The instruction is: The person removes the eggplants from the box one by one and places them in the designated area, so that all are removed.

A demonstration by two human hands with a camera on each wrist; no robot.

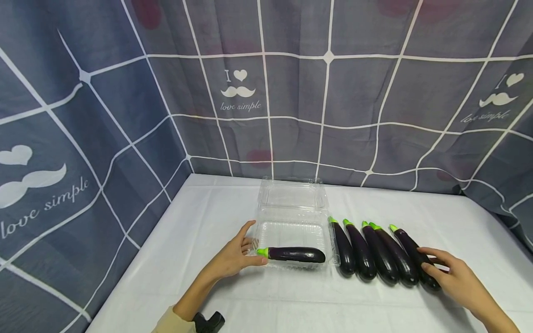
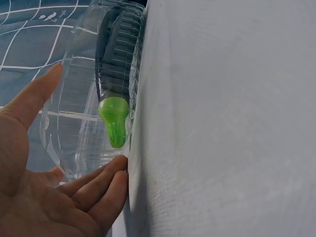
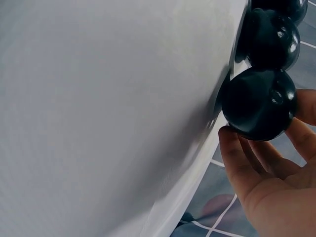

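Observation:
An open clear plastic clamshell container lies on the table, its lid folded back. One dark purple eggplant lies crosswise along its near side, green stem to the left. My left hand is at the container's left side, thumb and fingers spread around the edge. To the right of the container several eggplants lie side by side, stems pointing away. My right hand grips the rightmost eggplant near its rounded end, thumb on one side and fingers on the other.
A white cloth covers the table. Grey checked curtains hang behind it and along the left side. A black object shows at the left wrist, by a beige sleeve.

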